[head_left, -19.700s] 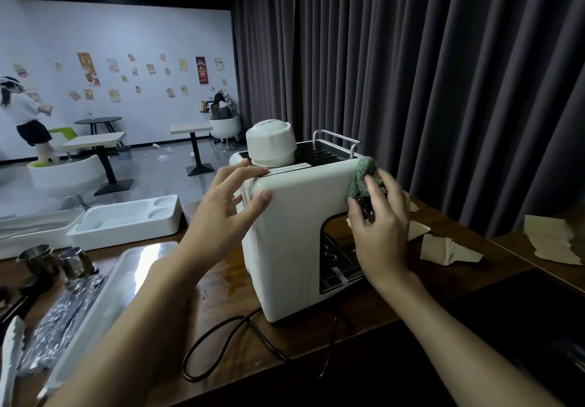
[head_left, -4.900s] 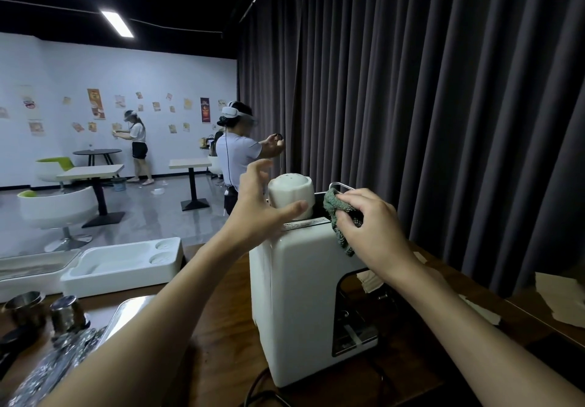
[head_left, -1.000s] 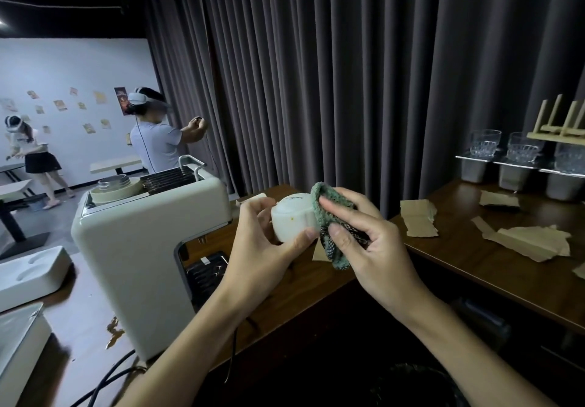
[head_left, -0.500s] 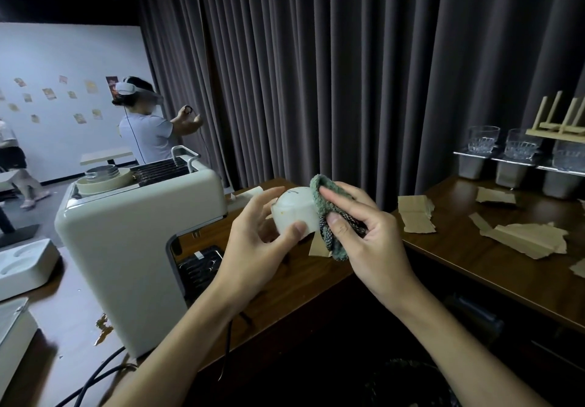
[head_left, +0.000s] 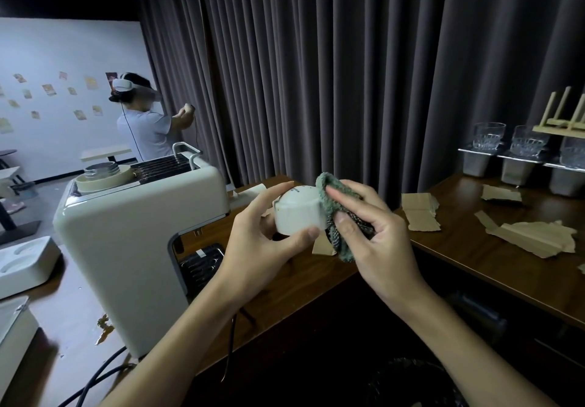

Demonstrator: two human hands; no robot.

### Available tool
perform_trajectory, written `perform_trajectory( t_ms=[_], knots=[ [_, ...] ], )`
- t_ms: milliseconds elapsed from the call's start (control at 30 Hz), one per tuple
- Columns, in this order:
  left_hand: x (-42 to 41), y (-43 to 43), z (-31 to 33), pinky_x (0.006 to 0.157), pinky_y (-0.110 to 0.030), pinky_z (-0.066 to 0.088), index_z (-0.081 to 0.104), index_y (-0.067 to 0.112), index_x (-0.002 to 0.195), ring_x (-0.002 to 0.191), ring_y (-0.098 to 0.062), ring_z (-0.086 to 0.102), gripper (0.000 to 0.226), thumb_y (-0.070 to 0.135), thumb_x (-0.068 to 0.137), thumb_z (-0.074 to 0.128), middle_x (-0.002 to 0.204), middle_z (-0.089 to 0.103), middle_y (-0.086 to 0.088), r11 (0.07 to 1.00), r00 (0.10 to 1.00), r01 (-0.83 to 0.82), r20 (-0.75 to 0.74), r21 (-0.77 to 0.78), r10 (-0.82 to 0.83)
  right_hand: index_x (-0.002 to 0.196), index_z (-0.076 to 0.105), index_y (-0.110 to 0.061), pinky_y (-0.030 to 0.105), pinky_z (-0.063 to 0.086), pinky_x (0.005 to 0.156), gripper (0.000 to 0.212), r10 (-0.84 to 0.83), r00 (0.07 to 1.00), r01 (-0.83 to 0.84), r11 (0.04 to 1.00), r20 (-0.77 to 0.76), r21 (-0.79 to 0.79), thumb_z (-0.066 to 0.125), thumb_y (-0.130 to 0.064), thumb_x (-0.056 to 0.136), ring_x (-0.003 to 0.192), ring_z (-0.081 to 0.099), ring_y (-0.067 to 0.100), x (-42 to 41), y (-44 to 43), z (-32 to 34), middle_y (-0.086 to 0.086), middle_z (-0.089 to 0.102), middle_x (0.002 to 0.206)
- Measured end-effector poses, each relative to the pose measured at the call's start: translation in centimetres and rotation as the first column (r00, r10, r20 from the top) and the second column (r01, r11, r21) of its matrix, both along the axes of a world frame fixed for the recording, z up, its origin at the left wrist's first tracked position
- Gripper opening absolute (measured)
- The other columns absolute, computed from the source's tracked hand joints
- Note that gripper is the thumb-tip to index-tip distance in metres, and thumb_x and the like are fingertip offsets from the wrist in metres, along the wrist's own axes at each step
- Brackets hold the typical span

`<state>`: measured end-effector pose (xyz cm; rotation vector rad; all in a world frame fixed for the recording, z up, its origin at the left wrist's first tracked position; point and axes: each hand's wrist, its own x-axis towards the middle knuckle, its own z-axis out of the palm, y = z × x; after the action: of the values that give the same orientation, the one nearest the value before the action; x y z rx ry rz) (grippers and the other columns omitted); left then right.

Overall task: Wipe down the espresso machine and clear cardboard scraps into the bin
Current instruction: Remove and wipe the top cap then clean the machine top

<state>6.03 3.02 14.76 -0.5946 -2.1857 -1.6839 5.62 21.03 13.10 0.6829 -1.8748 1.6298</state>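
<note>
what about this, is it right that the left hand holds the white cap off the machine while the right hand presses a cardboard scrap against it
Not quite. The head view shows the right hand pressing a green cloth against the white cap, not a cardboard scrap; the cardboard scraps lie on the counter. The left hand does hold the cap off the espresso machine.

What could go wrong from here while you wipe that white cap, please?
The white cap is held off the counter only by the fingers of the left hand while the right hand rubs it with the green cloth; it could slip and fall. The black cord hangs over the counter edge near the left forearm, so a snag might tug the espresso machine.
</note>
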Motion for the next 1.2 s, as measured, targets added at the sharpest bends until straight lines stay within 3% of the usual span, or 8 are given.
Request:
perform_trajectory(
  t_ms=[133, 233, 500, 633, 733, 900, 1067, 1200],
  knots=[
    [-0.4, -0.2, -0.5, 0.094, -0.038, 0.057, 0.047, 0.021, 0.132, 0.116, -0.015, 0.066, 0.079, 0.041, 0.067, 0.089, 0.126, 0.067, 0.0, 0.995, 0.998, -0.062, 0.035, 0.072, 0.059, 0.127, 0.059, -0.024, 0.021, 0.045, 0.103, 0.037, 0.003, 0.999, -0.002, 0.999, 0.032, -0.043, 0.057, -0.006, 0.095, 0.126, 0.049, -0.002, -0.5, 0.2, 0.1, -0.012, 0.055, 0.134],
    [-0.6, -0.2, -0.7, 0.102, -0.041, 0.053, 0.051, 0.017, 0.123, 0.116, -0.01, 0.066, 0.068, 0.032, 0.07, 0.09, 0.121, 0.071, 0.007, 0.991, 0.996, -0.082, 0.055, 0.104, 0.076, 0.126, 0.06, -0.025, 0.013, 0.042, 0.099, 0.037, -0.026, 1.0, 0.026, 0.998, -0.008, -0.05, 0.058, -0.005, 0.094, 0.126, 0.047, -0.004, 0.0, -0.4, 0.1, -0.013, 0.054, 0.134],
    [-0.6, 0.3, -0.6, 0.088, -0.021, 0.054, 0.047, 0.018, 0.122, 0.113, 0.007, 0.059, 0.078, 0.04, 0.058, 0.088, 0.12, 0.062, 0.014, 0.984, 0.985, -0.168, 0.041, 0.065, 0.166, 0.127, 0.061, -0.025, 0.028, 0.045, 0.105, 0.038, -0.023, 0.999, 0.025, 0.999, -0.042, 0.035, 0.059, -0.005, 0.094, 0.13, 0.046, 0.005, -0.2, -1.5, -0.5, -0.013, 0.052, 0.135],
    [-0.9, 0.1, -1.0, 0.086, -0.027, 0.058, 0.05, 0.016, 0.124, 0.111, -0.006, 0.065, 0.084, 0.038, 0.058, 0.097, 0.121, 0.066, 0.005, 0.978, 0.986, -0.164, 0.064, 0.126, 0.157, 0.126, 0.06, -0.028, 0.029, 0.045, 0.105, 0.038, -0.01, 1.0, 0.01, 1.0, 0.021, 0.005, 0.058, -0.007, 0.095, 0.128, 0.047, 0.002, -0.7, -1.2, -0.3, -0.013, 0.053, 0.134],
    [-0.9, 0.1, -0.8, 0.083, -0.03, 0.059, 0.051, 0.02, 0.123, 0.113, -0.012, 0.065, 0.083, 0.046, 0.054, 0.089, 0.123, 0.065, 0.001, 0.98, 0.988, -0.138, 0.087, 0.142, 0.127, 0.127, 0.058, -0.029, 0.024, 0.046, 0.103, 0.037, 0.0, 0.999, 0.002, 1.0, 0.046, -0.023, 0.056, -0.009, 0.096, 0.127, 0.047, -0.001, -0.7, -1.2, -0.2, -0.013, 0.052, 0.134],
    [-1.3, -0.2, -0.8, 0.098, -0.047, 0.054, 0.058, 0.03, 0.13, 0.119, -0.021, 0.064, 0.083, 0.056, 0.057, 0.09, 0.126, 0.068, 0.0, 0.977, 0.984, -0.144, 0.126, 0.154, 0.125, 0.134, 0.055, -0.025, 0.018, 0.042, 0.104, 0.037, -0.01, 0.999, 0.009, 1.0, 0.053, 0.022, 0.055, -0.023, 0.098, 0.13, 0.043, -0.001, -0.5, -1.3, -0.4, -0.011, 0.047, 0.138],
    [-1.0, 0.0, -0.6, 0.098, -0.041, 0.055, 0.053, 0.023, 0.136, 0.114, -0.014, 0.067, 0.093, 0.05, 0.056, 0.09, 0.123, 0.07, 0.002, 0.973, 0.982, -0.16, 0.132, 0.164, 0.139, 0.133, 0.056, -0.021, 0.013, 0.042, 0.1, 0.037, -0.044, 0.998, 0.047, 0.997, -0.04, 0.066, 0.056, -0.013, 0.097, 0.13, 0.044, 0.0, -0.4, -1.0, -0.1, -0.009, 0.048, 0.138],
    [-0.4, 0.6, -0.4, 0.091, -0.031, 0.058, 0.052, 0.015, 0.132, 0.11, -0.012, 0.069, 0.078, 0.031, 0.064, 0.089, 0.119, 0.072, 0.0, 0.966, 0.984, -0.135, 0.148, 0.219, 0.103, 0.131, 0.054, -0.025, 0.009, 0.039, 0.097, 0.037, -0.036, 0.999, 0.036, 0.999, -0.003, -0.024, 0.055, -0.012, 0.097, 0.127, 0.046, -0.004, -0.6, -0.6, 0.2, -0.011, 0.051, 0.135]
  ],
)
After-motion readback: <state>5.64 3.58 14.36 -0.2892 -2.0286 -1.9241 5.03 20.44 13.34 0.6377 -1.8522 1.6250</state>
